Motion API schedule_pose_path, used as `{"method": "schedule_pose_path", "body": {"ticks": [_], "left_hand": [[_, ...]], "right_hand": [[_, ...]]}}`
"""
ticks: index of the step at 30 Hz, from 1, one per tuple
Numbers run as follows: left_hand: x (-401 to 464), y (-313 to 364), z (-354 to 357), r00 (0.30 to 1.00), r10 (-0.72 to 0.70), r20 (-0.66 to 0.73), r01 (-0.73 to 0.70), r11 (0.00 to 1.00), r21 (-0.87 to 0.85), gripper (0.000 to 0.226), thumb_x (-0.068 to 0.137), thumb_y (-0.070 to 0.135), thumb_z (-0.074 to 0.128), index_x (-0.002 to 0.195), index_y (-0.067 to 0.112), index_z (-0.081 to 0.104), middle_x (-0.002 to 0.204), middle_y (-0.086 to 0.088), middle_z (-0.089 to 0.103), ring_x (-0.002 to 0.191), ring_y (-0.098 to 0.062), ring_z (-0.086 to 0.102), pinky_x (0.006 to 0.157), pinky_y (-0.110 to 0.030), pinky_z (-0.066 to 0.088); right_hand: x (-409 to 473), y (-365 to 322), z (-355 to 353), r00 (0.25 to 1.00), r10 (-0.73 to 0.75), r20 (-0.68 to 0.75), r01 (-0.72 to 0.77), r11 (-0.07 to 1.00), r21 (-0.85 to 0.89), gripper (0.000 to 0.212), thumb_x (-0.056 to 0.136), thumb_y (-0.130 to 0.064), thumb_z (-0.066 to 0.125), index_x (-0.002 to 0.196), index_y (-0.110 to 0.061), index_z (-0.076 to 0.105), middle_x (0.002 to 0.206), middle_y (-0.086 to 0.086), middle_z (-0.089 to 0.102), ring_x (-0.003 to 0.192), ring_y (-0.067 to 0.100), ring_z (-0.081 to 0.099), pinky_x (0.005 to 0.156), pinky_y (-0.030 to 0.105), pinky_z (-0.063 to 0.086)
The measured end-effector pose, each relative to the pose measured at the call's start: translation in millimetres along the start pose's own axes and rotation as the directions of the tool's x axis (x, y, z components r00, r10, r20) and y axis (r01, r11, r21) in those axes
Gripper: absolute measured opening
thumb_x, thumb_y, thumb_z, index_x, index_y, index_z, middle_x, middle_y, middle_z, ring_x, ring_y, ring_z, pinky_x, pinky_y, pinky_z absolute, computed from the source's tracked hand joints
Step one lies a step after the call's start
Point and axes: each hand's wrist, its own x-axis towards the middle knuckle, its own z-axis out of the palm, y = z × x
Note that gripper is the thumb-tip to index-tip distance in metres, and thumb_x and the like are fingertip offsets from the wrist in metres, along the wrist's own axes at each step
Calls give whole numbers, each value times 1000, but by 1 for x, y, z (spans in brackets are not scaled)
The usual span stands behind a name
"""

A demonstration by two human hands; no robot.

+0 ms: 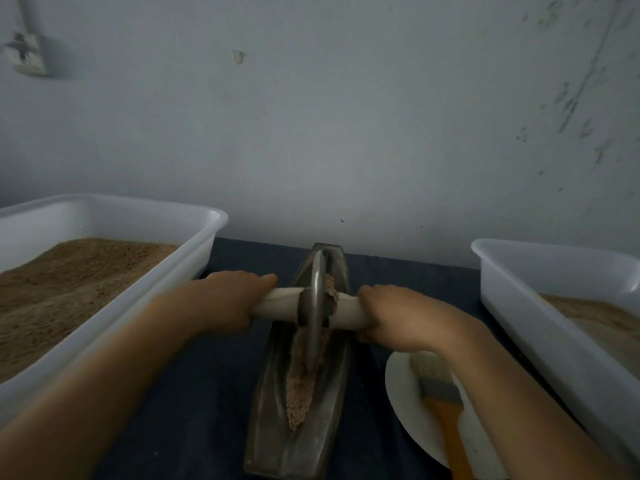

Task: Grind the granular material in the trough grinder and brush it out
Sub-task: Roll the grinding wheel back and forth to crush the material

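A long grey metal trough grinder (273, 420) lies lengthwise on the dark table in front of me. Its metal wheel (316, 306) stands upright in the groove towards the far end, with a pale wooden axle (277, 304) through it. My left hand (228, 299) grips the axle's left end and my right hand (391, 315) grips its right end. Brown granular material (300, 389) fills the groove near the wheel, and some clings to the wheel's right face. A brush (441, 393) with pale bristles and an orange handle lies on a white plate (401, 386), partly under my right forearm.
A white plastic bin (194, 251) holding brown granular material stands at the left. A second white bin (519, 299) with paler material stands at the right. A grey wall rises just behind the table. Dark table surface (201, 393) shows between the left bin and the grinder.
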Motion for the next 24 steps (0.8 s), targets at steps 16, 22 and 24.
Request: {"method": "schedule_pose_path", "body": {"ticks": [16,22,24], "left_hand": [[2,-1,4,999,-30,-13,30,999,-16,35,90,18,56,117,23,35,117,0,51,103,-15,51,88,-29,39],[26,2,31,891,-127,-436,179,981,79,37,87,15,55,116,22,33,117,3,45,108,-20,46,88,-34,35],[27,1,32,883,-120,-453,175,981,80,39,86,15,57,116,23,33,117,3,46,108,-19,46,89,-33,35]], "right_hand": [[1,0,2,1000,8,-28,-8,1000,-3,32,92,-24,56,119,-9,48,113,7,54,95,19,52,62,23,32],[30,17,32,898,4,-439,-60,992,-114,27,88,-22,57,111,-12,48,111,6,54,100,22,48,69,29,23],[32,18,33,888,-11,-459,-54,990,-127,27,87,-23,58,110,-12,48,110,6,54,99,22,47,68,29,21]]}}
